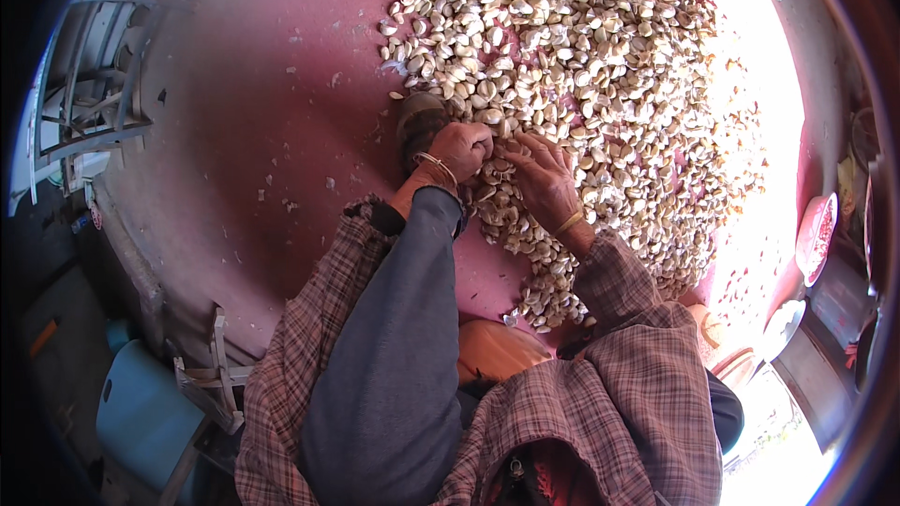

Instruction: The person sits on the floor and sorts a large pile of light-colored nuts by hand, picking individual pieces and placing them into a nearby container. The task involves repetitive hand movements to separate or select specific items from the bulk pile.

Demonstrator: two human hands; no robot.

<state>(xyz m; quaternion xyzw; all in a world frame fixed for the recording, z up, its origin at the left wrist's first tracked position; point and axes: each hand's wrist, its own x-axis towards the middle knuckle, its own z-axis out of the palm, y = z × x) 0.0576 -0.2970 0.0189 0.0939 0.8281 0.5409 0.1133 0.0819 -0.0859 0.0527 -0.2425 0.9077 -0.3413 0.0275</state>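
Observation:
A broad spread of pale, clove-like pieces (605, 84), perhaps garlic cloves or large seeds, lies one upon another on the reddish floor (302, 105). My left hand (460, 150) is curled at the near left edge of the spread, above the shoe (420, 123); the fingers hide whatever may be in it. Close by on its right, my right hand (545, 179) reaches over the pieces with bent fingers. Its fingertips are at the pieces between the two hands, and whether they pinch one cannot be seen. Bracelets circle both wrists.
An orange rounded thing (503, 351) sits below my knees. On the right are a pink basin (817, 239) with small reddish bits and a white bowl (782, 329). Metal frames (98, 133) and a blue plastic container or seat (144, 407) stand left. Strong sunlight washes out the right side.

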